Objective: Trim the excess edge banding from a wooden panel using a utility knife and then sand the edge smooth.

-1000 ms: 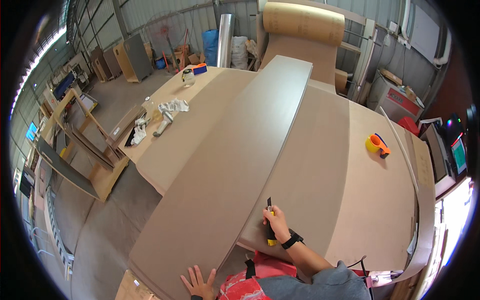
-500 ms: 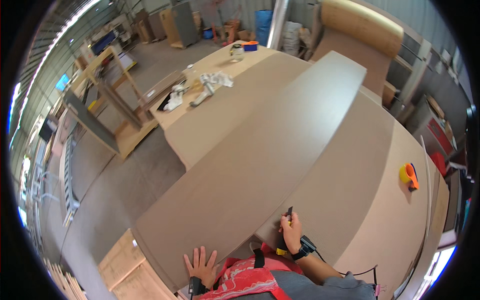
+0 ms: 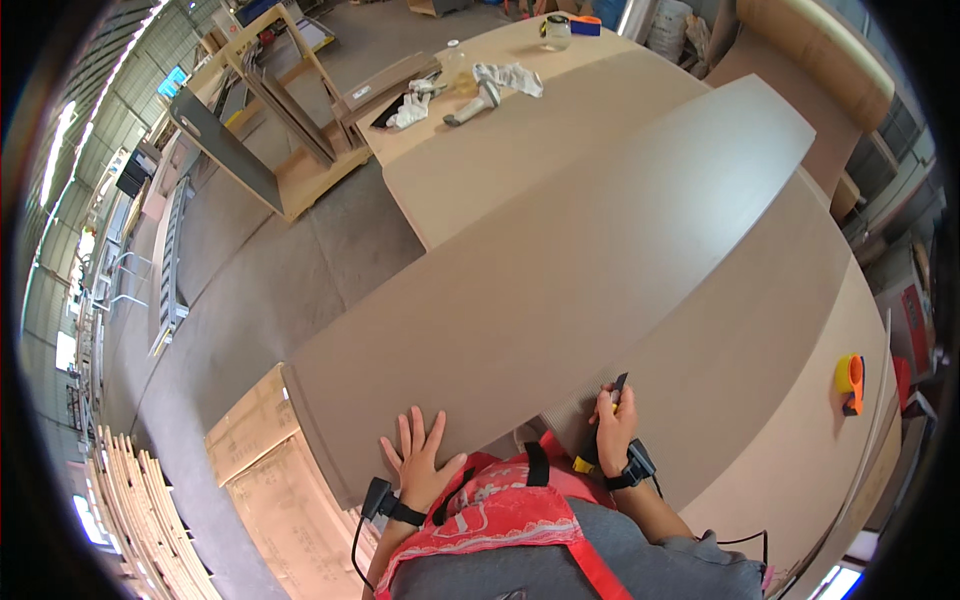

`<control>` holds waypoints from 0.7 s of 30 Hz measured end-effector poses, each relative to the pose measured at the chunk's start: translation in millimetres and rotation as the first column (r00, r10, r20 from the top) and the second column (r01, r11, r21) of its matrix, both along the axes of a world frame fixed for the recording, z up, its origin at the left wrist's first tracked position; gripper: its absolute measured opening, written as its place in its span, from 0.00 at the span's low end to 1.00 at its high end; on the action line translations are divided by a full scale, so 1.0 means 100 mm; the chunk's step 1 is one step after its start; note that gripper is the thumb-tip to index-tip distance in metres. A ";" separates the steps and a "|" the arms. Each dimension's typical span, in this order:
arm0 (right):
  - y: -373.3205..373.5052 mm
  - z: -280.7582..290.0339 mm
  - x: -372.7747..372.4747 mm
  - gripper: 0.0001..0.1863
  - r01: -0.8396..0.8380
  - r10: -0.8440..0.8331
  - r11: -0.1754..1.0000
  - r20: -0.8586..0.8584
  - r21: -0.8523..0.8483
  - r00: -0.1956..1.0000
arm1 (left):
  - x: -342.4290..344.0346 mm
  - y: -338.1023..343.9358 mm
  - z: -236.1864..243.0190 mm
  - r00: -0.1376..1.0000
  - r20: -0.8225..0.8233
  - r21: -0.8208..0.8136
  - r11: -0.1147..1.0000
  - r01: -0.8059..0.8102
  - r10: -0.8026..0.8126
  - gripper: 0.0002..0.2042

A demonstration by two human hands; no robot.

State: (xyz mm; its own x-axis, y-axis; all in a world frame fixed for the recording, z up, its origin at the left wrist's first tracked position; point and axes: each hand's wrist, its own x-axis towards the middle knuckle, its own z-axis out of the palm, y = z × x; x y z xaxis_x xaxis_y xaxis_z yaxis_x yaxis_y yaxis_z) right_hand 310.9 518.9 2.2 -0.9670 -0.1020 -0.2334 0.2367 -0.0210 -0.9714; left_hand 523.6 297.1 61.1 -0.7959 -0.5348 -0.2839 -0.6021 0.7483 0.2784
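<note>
A long smooth grey-brown panel point(image 3: 520, 300) lies diagonally across the worktable. My left hand point(image 3: 422, 468) rests flat on its near left part with the fingers spread. My right hand point(image 3: 614, 430) is closed around a black and yellow utility knife point(image 3: 621, 382), whose dark tip points up and away from me. The knife is beside the panel's right edge, over a brown ribbed sheet point(image 3: 740, 300) that extends under the panel. Whether the blade touches the sheet, I cannot tell.
An orange and yellow tape dispenser point(image 3: 850, 378) sits on the table's right side. At the far end are a glass jar point(image 3: 555, 33), a bottle point(image 3: 459, 68) and white cloths point(image 3: 515, 78). Flattened cardboard point(image 3: 265, 425) lies at lower left, near stacked wooden strips point(image 3: 150, 510).
My view has shifted, so the table appears lower and further right. My left hand stays flat on the panel; my right hand still grips the knife near the panel's edge.
</note>
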 end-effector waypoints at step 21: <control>0.04 -0.04 -0.02 0.07 -0.057 0.060 0.996 0.041 -0.071 0.997 | -0.05 -0.14 0.07 0.999 0.007 0.258 0.965 -0.045 0.045 0.46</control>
State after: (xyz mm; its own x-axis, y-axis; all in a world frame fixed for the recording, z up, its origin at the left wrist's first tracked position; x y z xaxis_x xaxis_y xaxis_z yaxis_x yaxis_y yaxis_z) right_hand 308.6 523.3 -1.9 -0.9482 -0.1759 -0.2645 0.2806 -0.0736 -0.9570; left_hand 518.6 283.4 68.0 -0.7722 -0.4788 -0.4177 -0.6341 0.6230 0.4580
